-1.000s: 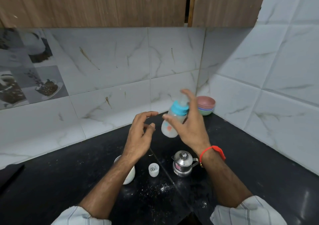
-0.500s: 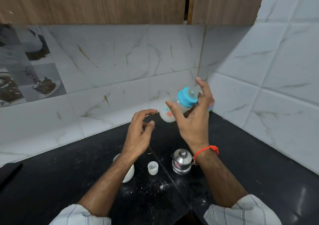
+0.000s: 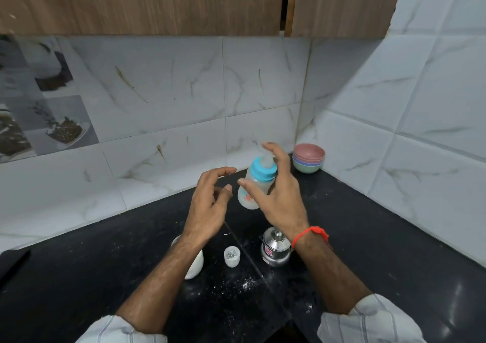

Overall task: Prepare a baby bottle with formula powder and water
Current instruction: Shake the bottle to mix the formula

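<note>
My right hand [image 3: 280,200] holds a baby bottle [image 3: 253,185] in the air above the black counter, thumb on its milky body and forefinger over the teat. The bottle has a blue collar and stands nearly upright, leaning slightly right. My left hand [image 3: 210,203] hovers just left of it with loosely curled fingers, holding nothing. Below on the counter stand a small steel lidded pot [image 3: 276,249], a small white cap [image 3: 232,256] and a white bowl [image 3: 196,265] partly hidden by my left forearm.
A stack of coloured bowls [image 3: 308,157] sits in the back corner against the tiled walls. White powder [image 3: 247,283] is spilled on the black counter [image 3: 368,250] in front of the pot. Wooden cabinets hang overhead.
The bottle swung from upright to tipped on its side and back to nearly upright, a shaking motion in my right hand. My left hand stayed almost still.
</note>
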A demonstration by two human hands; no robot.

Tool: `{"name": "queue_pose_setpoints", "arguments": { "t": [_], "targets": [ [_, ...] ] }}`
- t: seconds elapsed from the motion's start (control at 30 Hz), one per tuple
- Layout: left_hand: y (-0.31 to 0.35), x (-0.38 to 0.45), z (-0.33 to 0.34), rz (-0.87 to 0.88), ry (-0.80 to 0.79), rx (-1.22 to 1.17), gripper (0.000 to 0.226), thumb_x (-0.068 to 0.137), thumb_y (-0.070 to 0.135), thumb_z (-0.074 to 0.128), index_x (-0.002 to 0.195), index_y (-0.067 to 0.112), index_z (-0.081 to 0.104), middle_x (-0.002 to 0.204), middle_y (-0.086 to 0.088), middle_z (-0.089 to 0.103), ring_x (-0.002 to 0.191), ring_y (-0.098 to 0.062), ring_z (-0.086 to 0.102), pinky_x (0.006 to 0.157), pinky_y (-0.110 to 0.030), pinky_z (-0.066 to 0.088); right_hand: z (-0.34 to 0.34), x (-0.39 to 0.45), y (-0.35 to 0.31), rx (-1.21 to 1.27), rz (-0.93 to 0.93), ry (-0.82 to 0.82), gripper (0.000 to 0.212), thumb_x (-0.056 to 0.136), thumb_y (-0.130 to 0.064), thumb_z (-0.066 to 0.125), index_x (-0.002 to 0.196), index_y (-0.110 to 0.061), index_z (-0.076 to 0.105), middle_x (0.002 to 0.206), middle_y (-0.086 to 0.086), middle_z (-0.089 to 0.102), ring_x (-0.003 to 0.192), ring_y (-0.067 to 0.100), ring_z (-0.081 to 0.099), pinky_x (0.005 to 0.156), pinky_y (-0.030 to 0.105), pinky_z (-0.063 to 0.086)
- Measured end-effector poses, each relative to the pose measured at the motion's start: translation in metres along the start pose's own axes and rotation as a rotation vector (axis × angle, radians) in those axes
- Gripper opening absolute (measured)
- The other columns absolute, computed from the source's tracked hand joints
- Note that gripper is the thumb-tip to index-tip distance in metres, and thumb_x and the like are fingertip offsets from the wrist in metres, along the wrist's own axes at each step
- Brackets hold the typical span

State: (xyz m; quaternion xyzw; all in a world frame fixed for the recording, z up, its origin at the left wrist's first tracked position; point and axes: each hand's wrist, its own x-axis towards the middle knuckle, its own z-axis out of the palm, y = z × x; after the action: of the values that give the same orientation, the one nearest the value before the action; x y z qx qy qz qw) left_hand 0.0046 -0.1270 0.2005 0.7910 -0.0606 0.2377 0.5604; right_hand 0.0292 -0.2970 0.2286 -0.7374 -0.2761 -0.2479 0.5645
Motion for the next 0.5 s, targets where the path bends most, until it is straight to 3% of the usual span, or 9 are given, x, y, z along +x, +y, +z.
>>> {"name": "queue_pose_setpoints", "arguments": {
  "t": [0.1, 0.13, 0.23, 0.27, 0.4, 0.43, 0.5],
  "targets": [
    [0.000, 0.000, 0.001, -0.004, 0.002, -0.001, 0.041, 0.104, 0.010, 0.057, 0.124, 0.045, 0.063, 0.130, 0.024, 0.055, 0.091, -0.008, 0.070, 0.078, -0.017, 0.050, 0.002, 0.005, -0.002, 0.119, -0.092, 0.275, 0.080, 0.084, -0.033, 0.087, 0.144, -0.045, 0.036, 0.133, -0.021, 0.055, 0.110, 0.018, 0.067, 0.098, 0.038, 0.057],
    [0.000, 0.000, 0.001, -0.007, -0.006, 0.003, 0.041, 0.104, 0.010, 0.057, 0.124, 0.046, 0.063, 0.130, 0.022, 0.055, 0.091, -0.007, 0.069, 0.078, -0.017, 0.049, 0.001, 0.008, -0.001, 0.102, -0.108, 0.280, 0.079, 0.085, -0.033, 0.087, 0.145, -0.043, 0.036, 0.131, -0.024, 0.054, 0.108, 0.016, 0.067, 0.097, 0.035, 0.057],
    [0.001, 0.001, 0.001, 0.000, -0.015, 0.003, 0.040, 0.104, 0.010, 0.057, 0.127, 0.043, 0.063, 0.132, 0.022, 0.056, 0.093, -0.006, 0.069, 0.081, -0.018, 0.050, -0.003, 0.008, -0.001, -0.010, 0.006, -0.039, 0.078, 0.086, -0.033, 0.086, 0.142, -0.054, 0.035, 0.122, -0.009, 0.062, 0.104, 0.011, 0.066, 0.098, 0.039, 0.058],
    [0.001, 0.001, 0.000, 0.004, -0.011, 0.001, 0.040, 0.104, 0.011, 0.057, 0.128, 0.043, 0.063, 0.132, 0.024, 0.055, 0.094, -0.006, 0.070, 0.081, -0.016, 0.050, -0.005, 0.007, -0.002, -0.026, 0.008, -0.066, 0.079, 0.086, -0.032, 0.086, 0.140, -0.058, 0.035, 0.123, -0.009, 0.061, 0.106, 0.011, 0.065, 0.100, 0.040, 0.057],
    [-0.002, 0.001, 0.000, -0.005, -0.004, 0.004, 0.041, 0.104, 0.010, 0.057, 0.124, 0.046, 0.063, 0.129, 0.025, 0.055, 0.092, -0.006, 0.070, 0.078, -0.019, 0.049, -0.011, 0.018, -0.008, 0.068, -0.139, 0.256, 0.083, 0.085, -0.034, 0.087, 0.145, -0.050, 0.032, 0.139, -0.017, 0.049, 0.118, 0.015, 0.063, 0.104, 0.036, 0.055],
    [-0.001, 0.001, 0.001, -0.008, -0.011, 0.005, 0.041, 0.104, 0.010, 0.057, 0.124, 0.045, 0.063, 0.129, 0.024, 0.055, 0.092, -0.007, 0.070, 0.079, -0.021, 0.049, -0.012, 0.020, -0.007, 0.056, -0.166, 0.272, 0.082, 0.085, -0.033, 0.087, 0.145, -0.047, 0.032, 0.140, -0.016, 0.049, 0.119, 0.014, 0.062, 0.104, 0.034, 0.054],
    [0.001, 0.002, 0.002, 0.001, -0.017, 0.005, 0.040, 0.104, 0.010, 0.057, 0.125, 0.044, 0.063, 0.129, 0.026, 0.055, 0.092, -0.008, 0.070, 0.081, -0.022, 0.050, -0.012, 0.019, -0.005, -0.015, -0.119, 0.105, 0.078, 0.086, -0.031, 0.086, 0.142, -0.047, 0.035, 0.130, -0.023, 0.052, 0.113, 0.002, 0.060, 0.099, 0.022, 0.050]
  ]
}}
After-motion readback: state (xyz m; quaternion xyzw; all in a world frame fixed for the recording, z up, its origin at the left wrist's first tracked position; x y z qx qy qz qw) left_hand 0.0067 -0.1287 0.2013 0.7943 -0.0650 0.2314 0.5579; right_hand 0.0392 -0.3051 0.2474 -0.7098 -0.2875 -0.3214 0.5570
